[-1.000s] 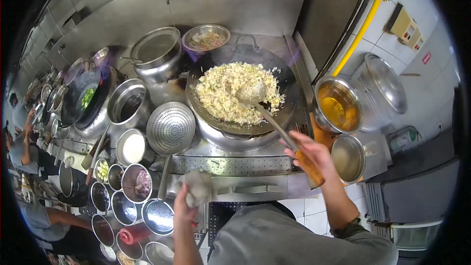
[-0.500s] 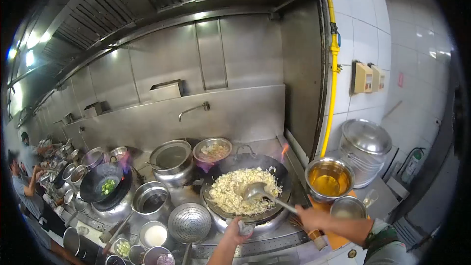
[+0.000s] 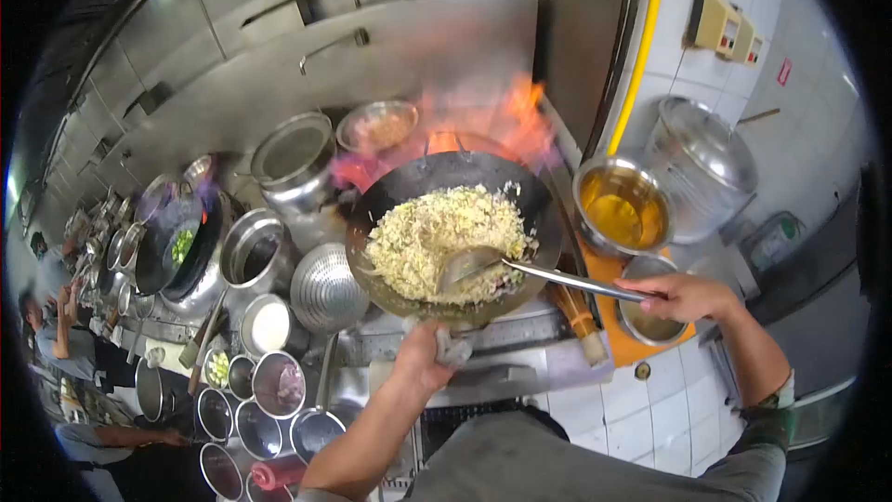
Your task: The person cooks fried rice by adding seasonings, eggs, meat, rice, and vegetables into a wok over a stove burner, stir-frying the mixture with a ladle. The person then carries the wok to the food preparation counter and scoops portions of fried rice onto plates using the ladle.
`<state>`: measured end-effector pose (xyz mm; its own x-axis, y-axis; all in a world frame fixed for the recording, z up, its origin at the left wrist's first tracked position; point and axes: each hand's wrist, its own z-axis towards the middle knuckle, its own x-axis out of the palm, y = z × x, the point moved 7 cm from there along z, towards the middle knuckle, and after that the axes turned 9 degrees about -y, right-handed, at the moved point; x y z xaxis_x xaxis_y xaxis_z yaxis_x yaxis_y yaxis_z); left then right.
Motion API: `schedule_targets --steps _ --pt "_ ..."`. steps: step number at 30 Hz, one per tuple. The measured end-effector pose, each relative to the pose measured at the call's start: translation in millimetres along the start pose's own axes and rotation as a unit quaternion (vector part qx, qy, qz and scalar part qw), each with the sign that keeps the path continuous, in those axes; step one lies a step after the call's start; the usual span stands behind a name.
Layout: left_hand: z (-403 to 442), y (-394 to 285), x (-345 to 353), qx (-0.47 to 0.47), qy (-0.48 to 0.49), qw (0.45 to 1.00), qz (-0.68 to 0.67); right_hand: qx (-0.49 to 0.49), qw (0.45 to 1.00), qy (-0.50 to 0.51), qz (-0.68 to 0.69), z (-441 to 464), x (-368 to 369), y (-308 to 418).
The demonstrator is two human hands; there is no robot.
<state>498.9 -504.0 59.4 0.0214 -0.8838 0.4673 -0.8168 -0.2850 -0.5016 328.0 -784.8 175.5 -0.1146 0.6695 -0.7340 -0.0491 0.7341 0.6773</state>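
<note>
A large black wok point(image 3: 400, 177) holds a heap of fried rice point(image 3: 446, 232) with bits of egg and green. It is tipped toward me, and flames point(image 3: 520, 121) rise behind its far rim. My left hand point(image 3: 426, 358) is closed around the wok's near edge, with a pale folded cloth point(image 3: 453, 349) between hand and metal. The long handle of a steel ladle point(image 3: 469, 270) is in my right hand point(image 3: 692, 298), fingers wrapped round its end. The ladle's bowl rests in the rice.
On the right stand a steel pot of yellow oil point(image 3: 621, 209), a smaller bowl point(image 3: 650, 316) and a lidded drum point(image 3: 706, 163). Left are a perforated strainer point(image 3: 328, 288), a deep pot point(image 3: 255, 251), a second wok with greens point(image 3: 172, 256) and several metal cups. Co-workers point(image 3: 70, 353) stand far left.
The wok has come up and toward me, tilting, and flames have flared behind it. My right hand has moved right and up with the ladle. The view has tipped downward.
</note>
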Motion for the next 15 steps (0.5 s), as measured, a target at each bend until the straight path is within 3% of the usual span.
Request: schedule_targets --steps 1,3,5,6,8,9,11,12,13,15 --pt "-12.6 5.4 5.8 -0.037 -0.015 0.999 -0.02 0.007 1.0 0.01 0.011 4.3 7.1 1.4" --pt "15.9 14.1 2.8 -0.024 -0.045 0.998 -0.026 0.162 0.985 0.047 -0.024 26.0 20.1 -13.4" --pt "58.8 26.0 -9.4 0.048 -0.011 0.999 0.013 0.109 0.993 -0.004 -0.039 47.4 43.2 -21.6" --pt "80.5 45.4 -32.2 0.057 0.057 0.996 0.049 0.164 0.981 -0.038 -0.101 56.2 50.2 -16.3" --pt "37.4 71.0 -58.5 0.079 0.037 0.993 0.084 0.225 0.959 -0.072 -0.157 47.0 54.0 -23.2" --pt "38.0 92.7 -88.5 0.102 -0.005 0.992 0.069 0.21 0.962 -0.093 -0.148 36.4 53.0 -26.8" --pt "-26.3 68.7 -62.2 0.064 -0.087 0.994 0.013 0.173 0.967 -0.125 -0.138 22.1 44.4 -22.0" --pt "-34.8 50.9 -52.2 0.05 -0.063 0.996 0.032 0.27 0.958 -0.051 -0.087 14.2 29.9 -2.2" --pt "-30.8 20.1 -37.4 0.051 -0.026 0.997 0.053 0.267 0.959 -0.042 -0.09 8.7 27.6 -13.4" --pt "-1.9 -6.5 -22.0 0.046 -0.014 0.998 0.034 0.048 0.996 -0.076 -0.007 5.3 8.1 -15.9"
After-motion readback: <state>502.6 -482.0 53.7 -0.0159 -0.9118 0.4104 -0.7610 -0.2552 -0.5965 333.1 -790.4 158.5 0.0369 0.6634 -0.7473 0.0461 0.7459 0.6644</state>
